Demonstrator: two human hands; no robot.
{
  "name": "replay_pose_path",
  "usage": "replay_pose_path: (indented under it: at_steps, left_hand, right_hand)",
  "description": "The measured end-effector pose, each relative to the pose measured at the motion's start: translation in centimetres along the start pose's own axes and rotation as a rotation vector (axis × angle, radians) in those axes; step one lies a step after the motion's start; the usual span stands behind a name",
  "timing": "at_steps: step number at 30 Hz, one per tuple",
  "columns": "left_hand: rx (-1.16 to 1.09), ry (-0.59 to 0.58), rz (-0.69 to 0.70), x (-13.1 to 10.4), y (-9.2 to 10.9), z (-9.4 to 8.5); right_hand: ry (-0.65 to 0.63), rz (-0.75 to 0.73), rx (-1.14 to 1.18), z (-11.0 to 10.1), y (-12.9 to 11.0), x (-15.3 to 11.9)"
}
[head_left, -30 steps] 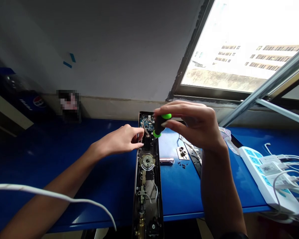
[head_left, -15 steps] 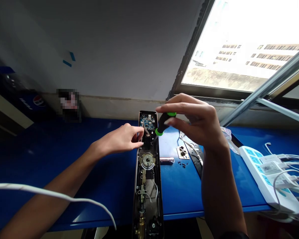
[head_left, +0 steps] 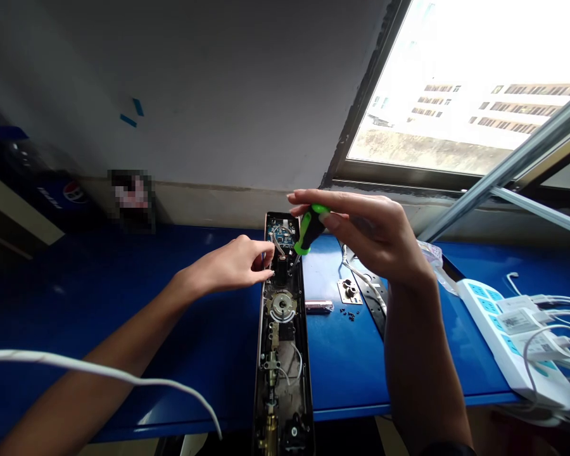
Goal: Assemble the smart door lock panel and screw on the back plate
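Observation:
A long, narrow smart lock housing (head_left: 281,354) lies open, its near end at the table's front edge. Inside are a blue circuit board (head_left: 281,235), a black block (head_left: 279,270) and a round metal hub (head_left: 282,306). My left hand (head_left: 232,263) grips the housing's left rim beside the black block, fingers curled and thumb tip at the edge. A green-and-black screwdriver (head_left: 310,229) stands tilted, with my right hand (head_left: 370,231) closed on its handle from above. Its shaft points down inside the right wall, near the block; the tip's exact contact is hard to see.
Right of the housing lie a small metal plate (head_left: 349,291), several dark screws (head_left: 350,314), a plastic-wrapped cylinder (head_left: 319,307) and a dark panel (head_left: 373,291). A power strip (head_left: 498,339) with plugged-in adapters is farther right. A white cable (head_left: 99,370) crosses in front of my left forearm.
The screwdriver handle has turned, showing more green, and shifted slightly. My right hand's fingers have straightened and moved a little left over its top. The left hand stays where it was.

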State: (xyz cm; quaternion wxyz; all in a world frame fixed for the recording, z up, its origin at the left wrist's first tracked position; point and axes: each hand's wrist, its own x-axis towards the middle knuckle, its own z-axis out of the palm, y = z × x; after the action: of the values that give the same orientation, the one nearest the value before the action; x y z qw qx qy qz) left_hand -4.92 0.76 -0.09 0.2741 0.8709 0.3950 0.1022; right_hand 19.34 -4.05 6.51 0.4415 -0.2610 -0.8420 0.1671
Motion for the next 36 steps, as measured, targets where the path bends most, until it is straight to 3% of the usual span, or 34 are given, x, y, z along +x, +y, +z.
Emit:
replay_pose_path:
  at_steps: [5, 11, 16, 21, 27, 32, 36]
  left_hand:
    - [0.009, 0.002, -0.01, -0.01, 0.02, 0.04]
    - [0.01, 0.001, -0.011, 0.04, -0.01, 0.1]
    - [0.032, 0.01, -0.013, 0.19, -0.15, 0.1]
    - [0.018, 0.019, -0.002, 0.27, -0.08, 0.08]
    - [0.011, 0.021, 0.0, 0.16, 0.02, 0.06]
    - [0.009, 0.019, -0.004, -0.01, 0.13, -0.05]
    - [0.005, 0.022, -0.006, 0.07, 0.0, -0.01]
  right_hand:
    - [0.11, -0.076, -0.127, -0.2, 0.24, 0.07]
    - [-0.016, -0.012, -0.016, -0.45, 0.04, -0.1]
    - [0.117, -0.084, -0.159, -0.42, 0.46, -0.01]
    - [-0.011, 0.033, -0.004, -0.31, 0.47, -0.06]
    - [0.099, -0.049, -0.154, -0.24, 0.67, -0.01]
    - [-0.033, -0.014, -0.034, -0.2, 0.28, -0.04]
    - [0.075, -0.06, -0.096, -0.17, 0.45, -0.07]
